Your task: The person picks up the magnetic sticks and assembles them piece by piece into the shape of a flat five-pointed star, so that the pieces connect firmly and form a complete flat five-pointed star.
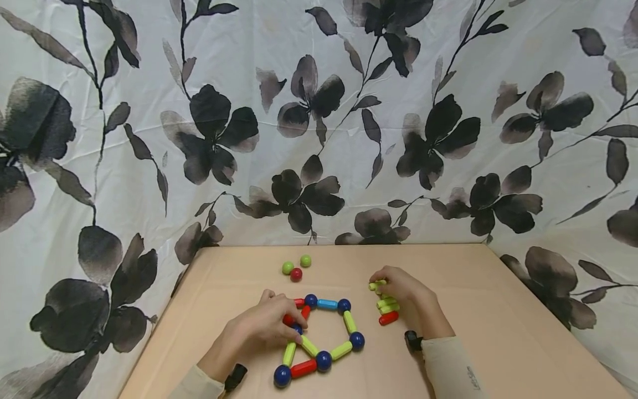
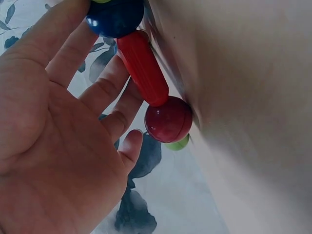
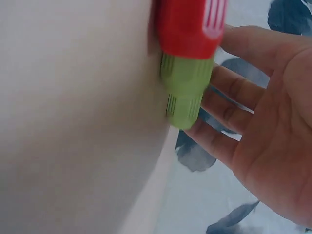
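On the table lies a flat frame of blue balls (image 1: 324, 361) joined by red (image 1: 303, 368), yellow-green (image 1: 341, 350) and light blue (image 1: 327, 304) rods. My left hand (image 1: 264, 321) pinches a blue ball (image 2: 116, 18) on the frame's left side, its thumb and fingertips about it. From that ball a red rod (image 2: 144, 68) runs to a dark red ball (image 2: 169, 119), partly covered by the hand in the head view. My right hand (image 1: 401, 288) grips a yellow-green rod (image 1: 374, 286) at the far end of a row of loose rods; its fingertips are partly hidden.
Two green balls (image 1: 305, 260) and a red ball (image 1: 296, 274) sit near the back of the table. Loose yellow-green rods (image 1: 387, 305) and a red rod (image 1: 389, 318) lie beside the right hand. A flower-patterned cloth (image 1: 369, 138) hangs behind the tan table (image 1: 448, 260).
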`<state>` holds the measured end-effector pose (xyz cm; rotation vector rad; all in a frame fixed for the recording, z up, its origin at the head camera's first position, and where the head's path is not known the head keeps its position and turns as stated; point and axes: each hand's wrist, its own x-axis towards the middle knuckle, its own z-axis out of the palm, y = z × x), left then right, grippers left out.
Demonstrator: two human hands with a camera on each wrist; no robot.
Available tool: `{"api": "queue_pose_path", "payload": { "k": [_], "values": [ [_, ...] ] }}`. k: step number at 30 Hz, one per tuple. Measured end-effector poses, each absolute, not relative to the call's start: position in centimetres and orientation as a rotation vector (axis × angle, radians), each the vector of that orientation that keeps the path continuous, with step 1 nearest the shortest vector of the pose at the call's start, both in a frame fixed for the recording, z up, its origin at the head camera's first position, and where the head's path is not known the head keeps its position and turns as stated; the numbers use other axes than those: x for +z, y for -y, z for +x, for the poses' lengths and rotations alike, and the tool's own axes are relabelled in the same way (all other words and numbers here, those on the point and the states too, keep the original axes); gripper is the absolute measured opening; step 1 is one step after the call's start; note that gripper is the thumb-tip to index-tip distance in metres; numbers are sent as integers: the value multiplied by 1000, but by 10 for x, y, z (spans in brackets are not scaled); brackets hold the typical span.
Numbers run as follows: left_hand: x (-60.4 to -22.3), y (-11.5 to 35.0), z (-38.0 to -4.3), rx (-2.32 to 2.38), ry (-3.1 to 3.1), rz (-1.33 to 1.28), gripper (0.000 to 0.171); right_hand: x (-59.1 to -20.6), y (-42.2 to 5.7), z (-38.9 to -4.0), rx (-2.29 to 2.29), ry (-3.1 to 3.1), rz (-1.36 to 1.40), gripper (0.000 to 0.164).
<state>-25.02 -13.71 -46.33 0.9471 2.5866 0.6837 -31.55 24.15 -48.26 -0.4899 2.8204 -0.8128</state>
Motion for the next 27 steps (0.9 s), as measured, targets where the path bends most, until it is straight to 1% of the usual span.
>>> {"api": "queue_pose_path", "payload": {
  "k": [6, 10, 13, 17, 21, 23, 27],
  "values": [
    [-460, 137, -251, 692, -2586, 946, 23, -480, -222, -323, -598, -2925, -404, 15],
    [-462, 137, -251, 697, -2576, 958, 25, -481, -214, -325, -425, -3010, -416, 12],
    [-463, 138, -251, 695, -2568, 965, 25, -483, -212, -327, -409, -3049, -443, 10],
    [-464, 139, -252, 690, -2565, 958, 24, -482, -206, -332, -652, -3038, -498, 13],
    [-463, 139, -252, 701, -2562, 928, 23, -475, -193, -336, -956, -2931, -615, 26],
    [-463, 139, -251, 705, -2561, 926, 22, -471, -184, -338, -1074, -2853, -672, 30],
    [-464, 139, -251, 701, -2565, 940, 22, -465, -163, -342, -1305, -2615, -721, 24]
  ]
}}
